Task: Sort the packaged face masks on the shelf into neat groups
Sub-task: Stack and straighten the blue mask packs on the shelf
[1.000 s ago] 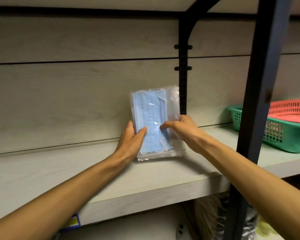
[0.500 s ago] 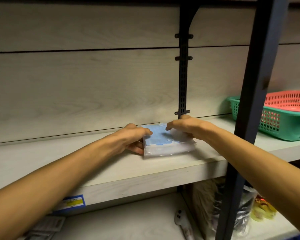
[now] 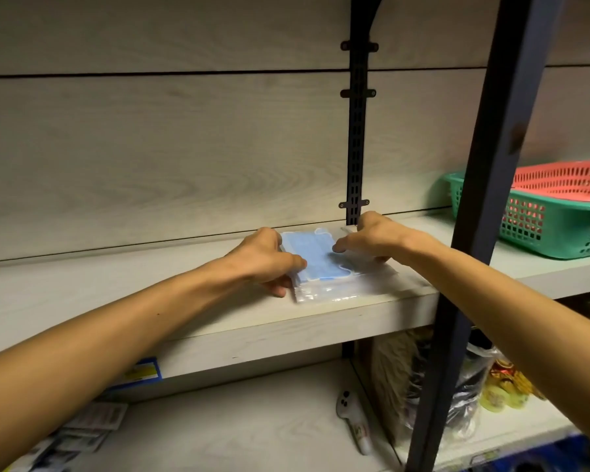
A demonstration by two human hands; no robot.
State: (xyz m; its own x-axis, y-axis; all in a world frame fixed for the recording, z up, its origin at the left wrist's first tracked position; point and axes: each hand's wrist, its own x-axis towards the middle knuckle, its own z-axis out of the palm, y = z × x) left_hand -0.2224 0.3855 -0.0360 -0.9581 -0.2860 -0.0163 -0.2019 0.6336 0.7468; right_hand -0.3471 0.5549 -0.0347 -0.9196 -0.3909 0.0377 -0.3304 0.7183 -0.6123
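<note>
We hold a stack of packaged face masks [image 3: 317, 264] flat on the pale wooden shelf [image 3: 116, 294], close to its front edge and just in front of the black slotted upright [image 3: 356, 131] on the back wall. The blue masks show through clear plastic wrapping that juts out toward us. Our left hand [image 3: 264, 258] grips the stack's left side, fingers curled over the top and the thumb tucked low against the edge. Our right hand [image 3: 372, 240] rests on the right side, fingers bent down onto the wrapping; we cannot tell whether the thumb goes underneath. To the right, beyond a dark metal post [image 3: 484, 199], a red basket [image 3: 566, 178] sits nested inside a green basket [image 3: 542, 229] on the same shelf. On the shelf below lie a small white tube [image 3: 353, 420], plastic-bagged goods [image 3: 457, 396] and flat packets [image 3: 92, 424] at the left.
</note>
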